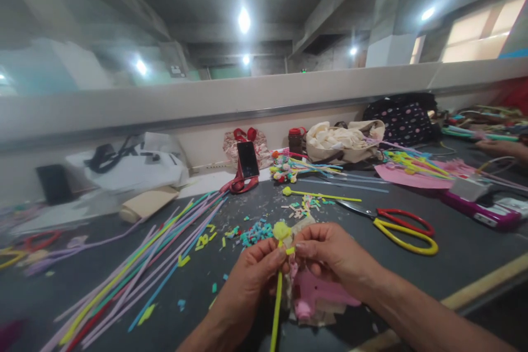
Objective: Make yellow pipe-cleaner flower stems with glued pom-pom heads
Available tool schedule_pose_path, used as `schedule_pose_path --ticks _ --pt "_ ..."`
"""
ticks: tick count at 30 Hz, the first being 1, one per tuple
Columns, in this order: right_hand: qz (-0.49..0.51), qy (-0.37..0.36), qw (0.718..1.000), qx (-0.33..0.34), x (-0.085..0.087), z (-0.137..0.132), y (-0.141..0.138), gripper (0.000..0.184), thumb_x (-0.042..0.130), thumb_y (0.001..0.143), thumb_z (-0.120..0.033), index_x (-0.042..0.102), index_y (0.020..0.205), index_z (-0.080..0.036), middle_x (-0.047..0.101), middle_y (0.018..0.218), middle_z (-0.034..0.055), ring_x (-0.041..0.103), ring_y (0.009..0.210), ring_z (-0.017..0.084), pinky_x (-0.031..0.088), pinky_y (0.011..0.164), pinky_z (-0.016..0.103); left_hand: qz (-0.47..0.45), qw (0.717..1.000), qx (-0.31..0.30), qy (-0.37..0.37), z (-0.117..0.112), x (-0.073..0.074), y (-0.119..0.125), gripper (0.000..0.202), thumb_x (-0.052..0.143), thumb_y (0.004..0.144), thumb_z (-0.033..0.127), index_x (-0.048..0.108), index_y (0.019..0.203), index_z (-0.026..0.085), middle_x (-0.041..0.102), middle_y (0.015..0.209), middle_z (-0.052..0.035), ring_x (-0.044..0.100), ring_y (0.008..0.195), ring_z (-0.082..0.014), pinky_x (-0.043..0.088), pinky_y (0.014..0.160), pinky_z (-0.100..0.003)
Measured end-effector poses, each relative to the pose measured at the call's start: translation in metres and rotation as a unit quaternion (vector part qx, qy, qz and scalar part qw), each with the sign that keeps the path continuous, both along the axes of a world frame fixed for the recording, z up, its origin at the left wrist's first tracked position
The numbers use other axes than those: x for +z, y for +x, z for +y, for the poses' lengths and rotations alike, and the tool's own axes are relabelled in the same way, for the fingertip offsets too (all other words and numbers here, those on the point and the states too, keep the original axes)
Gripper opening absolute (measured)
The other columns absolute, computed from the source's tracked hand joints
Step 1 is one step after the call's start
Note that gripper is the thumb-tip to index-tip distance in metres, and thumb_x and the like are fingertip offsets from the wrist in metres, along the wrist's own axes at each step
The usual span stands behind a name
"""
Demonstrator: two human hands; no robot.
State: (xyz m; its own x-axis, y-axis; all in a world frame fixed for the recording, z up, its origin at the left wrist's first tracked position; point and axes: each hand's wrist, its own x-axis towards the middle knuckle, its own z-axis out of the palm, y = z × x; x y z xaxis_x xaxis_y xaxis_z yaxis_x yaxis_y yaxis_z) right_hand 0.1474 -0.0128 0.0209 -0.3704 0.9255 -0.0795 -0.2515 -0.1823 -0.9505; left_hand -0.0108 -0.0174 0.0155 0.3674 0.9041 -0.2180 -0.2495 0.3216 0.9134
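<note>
My left hand [252, 272] pinches a yellow flower stem [276, 308] just below its ruffled yellow flower head [282, 231]. The stem hangs down toward the front edge of the table. From the other side, my right hand [336, 256] closes its thumb and finger on a short yellow strip [290, 251], which lies against the stem under the flower. Beneath my right hand a pink tool [315, 292], glue-gun-like in shape, rests on the table, partly covered by the hand. Small blue cut pieces [258, 234] are heaped just beyond my fingers.
Scissors [404, 228] with red and yellow handles lie to the right. Long coloured stems [136, 269] spread across the left. Behind are a finished yellow flower [286, 191], a bundle of flowers [284, 168], a phone [248, 159] and bags. Another person's hand [501, 148] shows at far right.
</note>
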Motion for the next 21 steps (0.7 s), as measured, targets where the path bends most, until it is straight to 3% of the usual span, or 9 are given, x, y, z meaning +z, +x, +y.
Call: schedule_pose_path --ticks 8,12,14,16,19,21 --pt "0.013 -0.003 0.999 0.05 -0.003 0.002 -0.011 0.028 0.067 0.063 -0.039 0.057 0.063 -0.012 0.057 0.056 -0.0024 0.037 0.031 0.0 0.019 0.031 0.014 -0.045 0.999 -0.007 0.011 -0.003 0.0 -0.005 0.017 0.064 0.068 0.027 0.056 0.067 0.012 0.053 0.054 0.0026 0.042 0.041 -0.0023 0.029 0.042 -0.013" --pt "-0.043 0.021 0.998 0.044 0.004 0.006 0.003 0.025 0.062 0.071 -0.037 0.062 0.067 -0.012 0.06 0.058 -0.0003 0.044 0.036 0.003 0.022 0.034 0.015 -0.04 0.999 -0.001 -0.004 -0.003 0.001 -0.007 0.018 0.063 0.07 0.027 0.054 0.063 0.012 0.05 0.051 0.0041 0.039 0.039 -0.0011 0.029 0.039 -0.012" --pt "-0.123 0.06 0.99 0.034 0.01 0.002 0.015 0.023 0.058 0.075 -0.033 0.063 0.066 -0.013 0.056 0.051 -0.0021 0.042 0.037 0.005 0.023 0.036 0.016 -0.026 1.0 -0.008 -0.009 -0.001 -0.001 -0.009 0.022 0.062 0.07 0.028 0.051 0.059 0.013 0.049 0.049 0.0048 0.038 0.037 -0.0011 0.029 0.038 -0.012" --pt "-0.282 0.156 0.946 0.036 0.013 -0.006 0.027 0.018 0.058 0.075 -0.029 0.063 0.066 -0.014 0.053 0.052 -0.0033 0.042 0.043 0.007 0.029 0.042 0.019 -0.002 1.0 -0.013 -0.013 0.002 -0.003 -0.012 0.024 0.06 0.072 0.03 0.051 0.059 0.013 0.051 0.05 0.0035 0.04 0.037 -0.0014 0.03 0.038 -0.012" --pt "-0.517 0.305 0.799 0.014 0.008 -0.021 0.036 0.014 0.065 0.067 -0.028 0.061 0.075 -0.018 0.058 0.068 -0.001 0.05 0.059 0.014 0.033 0.053 0.024 0.044 0.999 -0.012 -0.021 0.005 -0.003 -0.016 0.022 0.058 0.072 0.032 0.052 0.065 0.013 0.059 0.059 -0.0021 0.05 0.044 -0.0056 0.032 0.037 -0.013" --pt "-0.595 0.352 0.723 0.006 -0.001 -0.028 0.037 0.02 0.067 0.063 -0.027 0.059 0.079 -0.019 0.057 0.074 0.0003 0.051 0.064 0.017 0.034 0.057 0.027 0.082 0.996 -0.008 -0.018 0.006 -0.003 -0.018 0.021 0.057 0.072 0.033 0.05 0.068 0.014 0.062 0.062 -0.0046 0.054 0.045 -0.0083 0.031 0.034 -0.013"
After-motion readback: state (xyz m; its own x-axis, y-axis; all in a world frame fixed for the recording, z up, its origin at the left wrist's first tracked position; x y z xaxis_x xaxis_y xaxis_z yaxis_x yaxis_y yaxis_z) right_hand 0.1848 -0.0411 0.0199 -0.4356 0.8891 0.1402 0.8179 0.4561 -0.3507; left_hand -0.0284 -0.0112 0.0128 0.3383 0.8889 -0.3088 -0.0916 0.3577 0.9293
